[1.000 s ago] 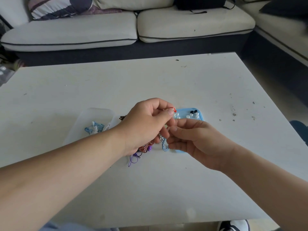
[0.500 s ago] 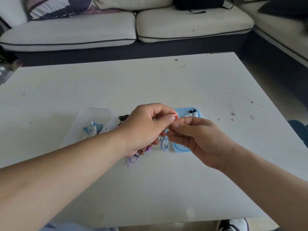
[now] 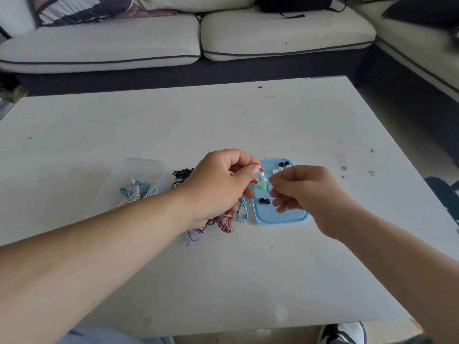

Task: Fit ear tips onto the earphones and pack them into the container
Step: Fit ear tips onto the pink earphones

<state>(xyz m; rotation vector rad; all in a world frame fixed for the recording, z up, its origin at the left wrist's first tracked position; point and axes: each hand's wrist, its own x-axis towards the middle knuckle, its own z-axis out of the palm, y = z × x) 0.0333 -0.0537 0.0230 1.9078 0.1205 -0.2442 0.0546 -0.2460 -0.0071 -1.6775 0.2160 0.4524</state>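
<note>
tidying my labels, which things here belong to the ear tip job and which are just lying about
Part of the job: left hand pinching the red earphone; right hand over the blue tray of ear tips; clear container; bundled earphones on the table.

Just lying about: sofa, striped cushion, black bag, shoe.

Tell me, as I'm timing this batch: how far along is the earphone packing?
Early. Done: one blue-and-white bundle lies in the clear container. In hand: the left hand pinches a red earphone; the right hand hovers over the blue tray of ear tips, too blurred to show a tip. Left: black bundle, purple bundle and blue bundle lie unpacked on the table.
</note>
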